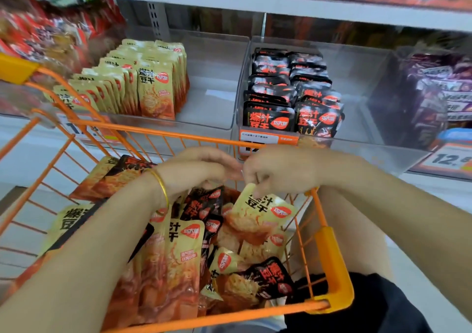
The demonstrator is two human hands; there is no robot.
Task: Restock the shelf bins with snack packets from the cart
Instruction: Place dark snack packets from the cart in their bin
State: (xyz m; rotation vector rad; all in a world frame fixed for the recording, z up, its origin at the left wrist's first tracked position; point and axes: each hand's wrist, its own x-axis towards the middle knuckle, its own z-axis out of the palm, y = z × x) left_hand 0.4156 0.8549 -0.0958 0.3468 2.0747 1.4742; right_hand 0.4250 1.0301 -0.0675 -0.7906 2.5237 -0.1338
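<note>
One orange cart (332,261); right hand (281,172) pinches one yellow packet (260,212), left hand (196,172) curled, hold unclear. Beyond, one yellow-stocked bin (214,95), one black-stocked bin (357,90).

arms: bare all the way back from both hands, far as the shot goes
left wrist: thin gold bangle (162,187), plain and shiny, just behind the left hand (199,169)
right hand (278,172): bare, wrist too
clothes: black fabric (370,304), soft looking, well back from the right hand
</note>
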